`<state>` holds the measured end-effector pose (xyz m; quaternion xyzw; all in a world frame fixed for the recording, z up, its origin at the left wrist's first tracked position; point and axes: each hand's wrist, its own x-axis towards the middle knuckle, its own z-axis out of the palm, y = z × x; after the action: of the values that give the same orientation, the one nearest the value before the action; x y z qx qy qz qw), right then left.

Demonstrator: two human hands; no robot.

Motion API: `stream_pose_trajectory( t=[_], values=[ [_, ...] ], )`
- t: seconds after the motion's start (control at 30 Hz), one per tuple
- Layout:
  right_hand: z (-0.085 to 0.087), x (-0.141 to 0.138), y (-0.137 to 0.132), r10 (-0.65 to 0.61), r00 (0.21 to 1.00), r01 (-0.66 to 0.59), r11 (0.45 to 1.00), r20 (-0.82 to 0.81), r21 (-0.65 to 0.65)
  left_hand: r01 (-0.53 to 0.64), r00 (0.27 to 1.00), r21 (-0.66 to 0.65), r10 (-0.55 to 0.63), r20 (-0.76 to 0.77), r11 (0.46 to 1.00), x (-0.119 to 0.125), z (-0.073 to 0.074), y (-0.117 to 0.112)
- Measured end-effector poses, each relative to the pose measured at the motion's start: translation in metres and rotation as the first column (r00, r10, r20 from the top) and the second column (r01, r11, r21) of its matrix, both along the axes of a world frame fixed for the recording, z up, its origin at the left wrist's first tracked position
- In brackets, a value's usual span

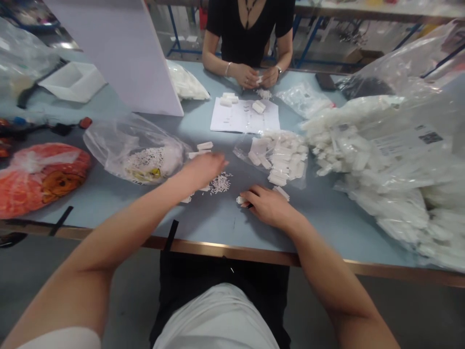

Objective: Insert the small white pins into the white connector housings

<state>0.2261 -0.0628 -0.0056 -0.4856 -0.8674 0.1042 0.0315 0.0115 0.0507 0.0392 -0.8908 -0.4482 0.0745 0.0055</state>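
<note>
My left hand (203,169) reaches out over a small heap of tiny white pins (220,183) on the blue-grey table (203,220); its fingers are smeared by motion. My right hand (267,203) rests on the table with fingers curled, pinching a small white plastic connector (241,199) against the surface. Just beyond it lies a clear bag of white plastic blocks (279,157). A couple of loose white blocks (204,146) lie beyond my left hand.
Across the table another person's two hands (256,77) work on small white parts above a paper sheet (244,118). Clear bags of parts (392,160) pile up at right. A clear bag (136,150) and an orange bag (39,177) lie left; a white board (127,53) stands behind.
</note>
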Motion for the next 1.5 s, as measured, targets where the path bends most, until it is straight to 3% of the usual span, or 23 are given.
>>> stream_pose_trajectory(
  t=[0.1,0.2,0.5,0.73,1.0,1.13,1.27,1.5],
  values=[
    [-0.002,0.002,0.000,-0.003,1.000,0.003,1.000,-0.027,0.002,0.096,0.995,-0.017,-0.096,0.013,0.995,0.030,-0.025,-0.004],
    [-0.001,0.004,0.001,-0.018,0.998,0.017,1.000,-0.059,-0.008,0.147,0.989,-0.034,-0.147,0.003,0.989,0.036,-0.035,-0.003],
    [0.005,0.004,0.001,-0.027,0.989,0.018,0.998,-0.146,-0.062,0.262,0.964,0.014,-0.261,-0.048,0.965,0.015,-0.011,-0.010],
    [0.011,0.010,0.004,-0.139,0.955,0.135,0.990,-0.263,-0.031,0.147,0.988,-0.049,-0.144,0.060,0.988,-0.001,0.005,-0.012],
    [0.006,0.010,0.012,-0.225,0.872,0.282,0.957,-0.434,0.071,0.028,0.938,0.024,-0.034,0.345,0.999,-0.012,-0.013,-0.007],
    [0.012,-0.002,0.028,-0.262,0.890,0.300,0.953,-0.373,0.047,0.096,0.877,0.160,-0.159,0.454,0.983,-0.020,-0.022,-0.008],
    [0.016,-0.022,0.056,-0.227,0.956,0.228,0.974,-0.188,-0.017,0.039,0.883,0.289,-0.168,0.438,0.957,-0.023,-0.025,-0.011],
    [0.003,-0.040,0.082,-0.205,0.966,0.198,0.978,-0.156,-0.058,0.055,0.873,0.393,-0.235,0.427,0.918,-0.026,-0.036,-0.015]
  ],
)
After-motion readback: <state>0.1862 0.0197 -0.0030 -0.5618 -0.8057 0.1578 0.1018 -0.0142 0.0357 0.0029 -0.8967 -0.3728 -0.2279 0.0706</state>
